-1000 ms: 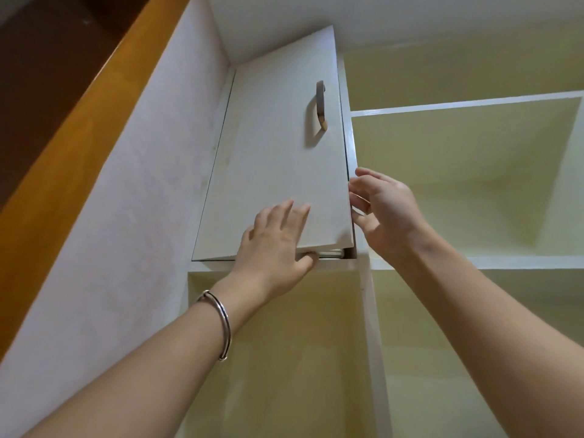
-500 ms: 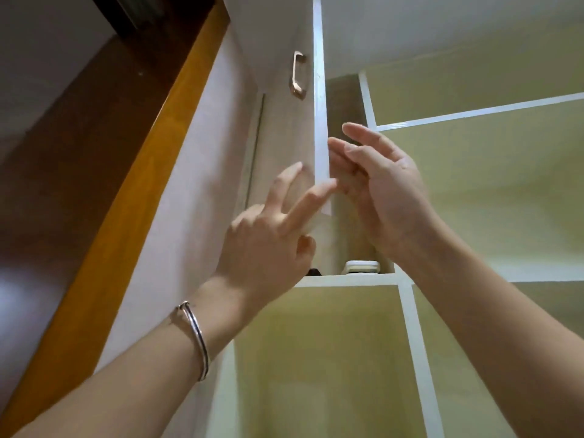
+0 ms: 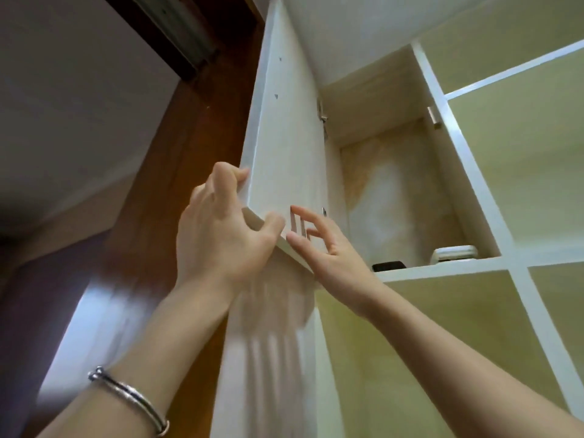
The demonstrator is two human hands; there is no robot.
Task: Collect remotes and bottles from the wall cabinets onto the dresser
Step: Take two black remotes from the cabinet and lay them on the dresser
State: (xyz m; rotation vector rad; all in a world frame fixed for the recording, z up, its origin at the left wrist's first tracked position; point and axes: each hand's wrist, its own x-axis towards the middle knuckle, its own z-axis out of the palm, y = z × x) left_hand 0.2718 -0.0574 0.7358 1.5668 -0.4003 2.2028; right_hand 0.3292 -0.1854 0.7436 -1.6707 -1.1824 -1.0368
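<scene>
White door [image 3: 284, 147] swung wide, left hand [image 3: 218, 235] clamped on its lower corner, right hand [image 3: 319, 245] spread beside it; opening step, reaching next for dark remote [image 3: 388, 266] and pale object [image 3: 455, 252] on shelf [image 3: 442, 269].

Only front ends visible of a dark object [image 3: 388, 266] and a white object [image 3: 455, 253] behind the shelf [image 3: 442, 267] lip; kinds not discernible. Left hand [image 3: 218, 235] fingertips hidden behind door [image 3: 284, 147]. Forearms cropped below.
</scene>
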